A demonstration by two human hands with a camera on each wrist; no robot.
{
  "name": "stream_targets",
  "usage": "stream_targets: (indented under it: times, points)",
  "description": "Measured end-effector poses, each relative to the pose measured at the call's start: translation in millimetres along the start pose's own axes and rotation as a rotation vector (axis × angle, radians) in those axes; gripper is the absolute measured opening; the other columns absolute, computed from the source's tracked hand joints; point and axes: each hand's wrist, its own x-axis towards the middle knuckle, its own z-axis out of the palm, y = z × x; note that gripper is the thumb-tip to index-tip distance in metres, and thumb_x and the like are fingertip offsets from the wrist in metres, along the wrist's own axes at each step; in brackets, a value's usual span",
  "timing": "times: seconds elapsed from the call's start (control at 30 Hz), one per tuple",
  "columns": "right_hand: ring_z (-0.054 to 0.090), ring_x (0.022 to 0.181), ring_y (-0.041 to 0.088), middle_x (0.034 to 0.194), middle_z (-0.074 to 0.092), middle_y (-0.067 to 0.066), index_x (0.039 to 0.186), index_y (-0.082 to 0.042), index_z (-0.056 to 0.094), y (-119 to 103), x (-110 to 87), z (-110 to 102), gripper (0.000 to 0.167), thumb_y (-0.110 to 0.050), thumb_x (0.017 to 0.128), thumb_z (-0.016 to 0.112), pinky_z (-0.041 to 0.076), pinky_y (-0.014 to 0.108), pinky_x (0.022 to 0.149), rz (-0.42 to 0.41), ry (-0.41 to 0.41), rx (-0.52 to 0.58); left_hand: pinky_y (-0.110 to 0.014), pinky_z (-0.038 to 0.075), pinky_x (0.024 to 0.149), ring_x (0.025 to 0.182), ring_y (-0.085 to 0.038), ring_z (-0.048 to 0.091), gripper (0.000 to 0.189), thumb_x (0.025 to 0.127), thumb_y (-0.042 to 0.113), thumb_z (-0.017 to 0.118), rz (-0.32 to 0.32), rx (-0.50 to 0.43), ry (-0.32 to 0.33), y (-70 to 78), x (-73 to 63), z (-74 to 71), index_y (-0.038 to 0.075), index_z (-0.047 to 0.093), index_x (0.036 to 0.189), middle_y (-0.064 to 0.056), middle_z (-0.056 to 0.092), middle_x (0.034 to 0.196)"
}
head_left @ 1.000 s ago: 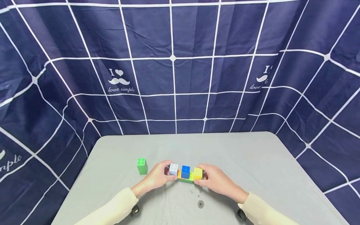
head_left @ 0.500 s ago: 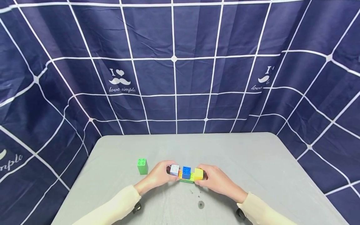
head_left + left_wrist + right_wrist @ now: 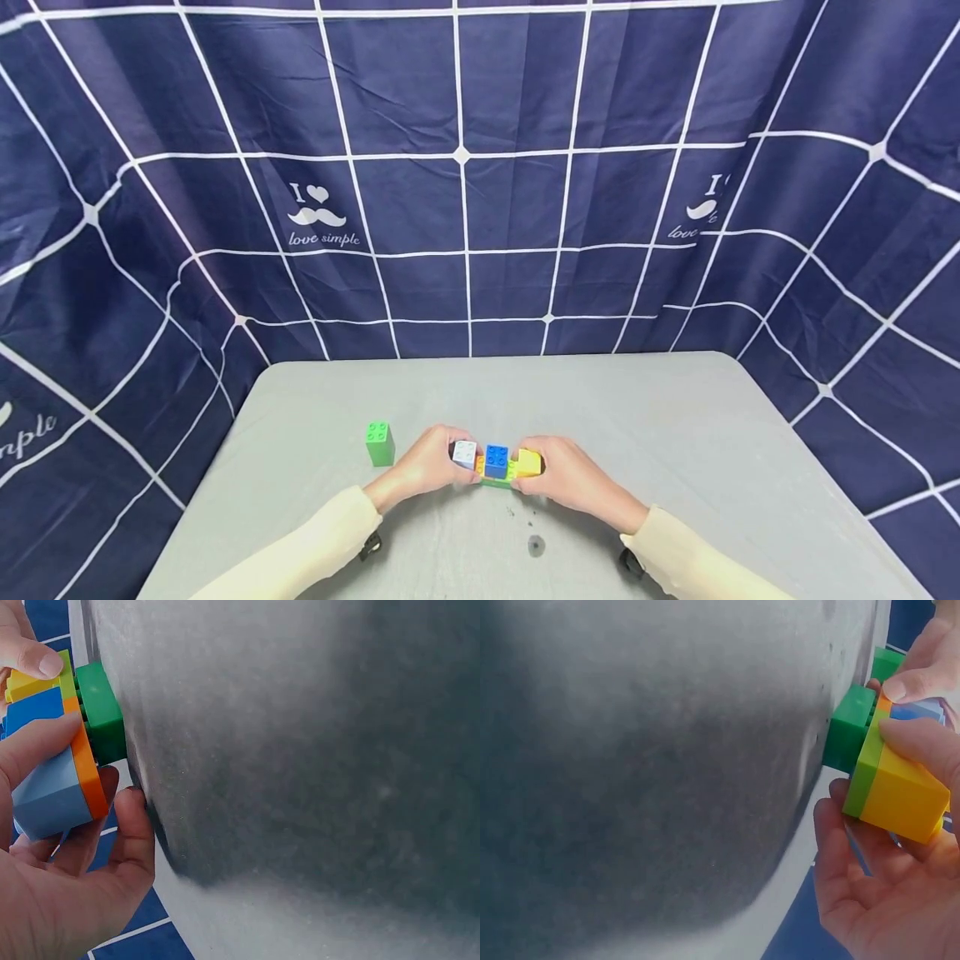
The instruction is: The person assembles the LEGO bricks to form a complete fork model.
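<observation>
Both hands hold one toy brick assembly in the middle of the table. My left hand [image 3: 429,463] grips its left end, thumb at the near side of a pale blue brick [image 3: 464,452] and an orange plate [image 3: 90,784]. My right hand [image 3: 567,472] grips the right end, around a yellow brick [image 3: 528,462] and a lime plate [image 3: 867,772]. A blue brick [image 3: 496,460] stands between the two end bricks. Below the plates sits a dark green brick [image 3: 103,712], close to the tabletop; whether it touches is unclear. Fingers hide the ends' far sides.
A tall green brick [image 3: 380,445] stands alone on the grey table [image 3: 600,400], left of my left hand. Dark spots [image 3: 536,546] mark the surface near the front. A navy curtain [image 3: 517,200] with white lines surrounds the table's back and sides.
My right hand and forearm have shifted slightly left, and my left forearm slightly right. Both hands keep their hold on the assembly, which stays at nearly the same spot.
</observation>
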Motion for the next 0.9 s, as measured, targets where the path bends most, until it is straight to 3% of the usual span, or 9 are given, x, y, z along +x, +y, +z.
stream_targets:
  times: [0.27, 0.9]
  points:
    - [0.05, 0.065, 0.006, 0.075, 0.058, -0.014, 0.087, -0.021, 0.072, 0.0, 0.7, -0.2, 0.026, -0.013, 0.074, 0.093, 0.043, 0.027, 0.057, -0.002, 0.031, 0.002, -0.027, 0.053, 0.07, 0.075, -0.009, 0.064, 0.027, 0.077, -0.002, 0.094, 0.008, -0.002, -0.001, -0.7, 0.6, 2.0, 0.009, 0.08, 0.097, 0.007, 0.074, 0.086]
    - [0.054, 0.068, 0.007, 0.079, 0.063, -0.014, 0.092, -0.02, 0.075, 6.1, 2.3, 4.7, 0.026, -0.013, 0.075, 0.093, 0.047, 0.028, 0.059, 0.008, 0.004, 0.047, -0.028, 0.054, 0.07, 0.077, -0.012, 0.065, 0.025, 0.079, 0.0, 0.093, -0.026, -0.032, 0.013, -4.5, -5.8, 4.8, 0.01, 0.08, 0.099, 0.007, 0.075, 0.085]
